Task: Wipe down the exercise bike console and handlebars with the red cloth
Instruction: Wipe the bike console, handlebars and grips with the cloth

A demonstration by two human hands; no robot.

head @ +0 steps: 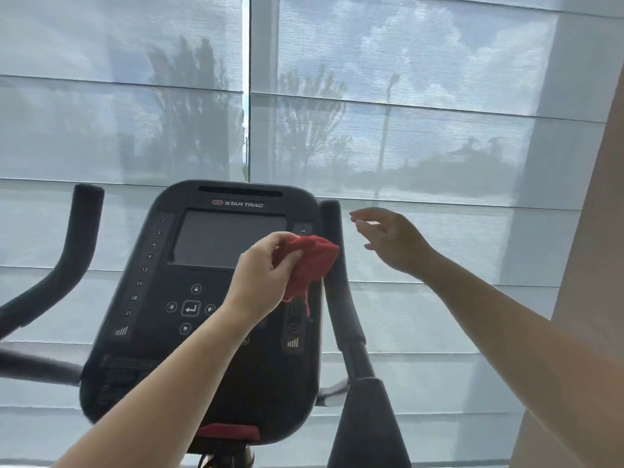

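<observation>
The black exercise bike console (189, 298) fills the centre, with a dark screen (223, 238) and buttons below it. My left hand (263, 271) grips the bunched red cloth (314, 261) at the console's right edge, beside the right handlebar (332, 238). The cloth overlaps both the console edge and that bar. My right hand (391, 241) hovers in the air just right of the right handlebar's top, fingers relaxed and holding nothing. The left handlebar (77, 238) curves up at the far left, untouched.
A grey window blind (405, 130) covers the wall behind the bike. A beige wall or column (601, 298) rises on the right. A red part (229, 430) sits under the console, and the black bike post (368, 420) descends at lower right.
</observation>
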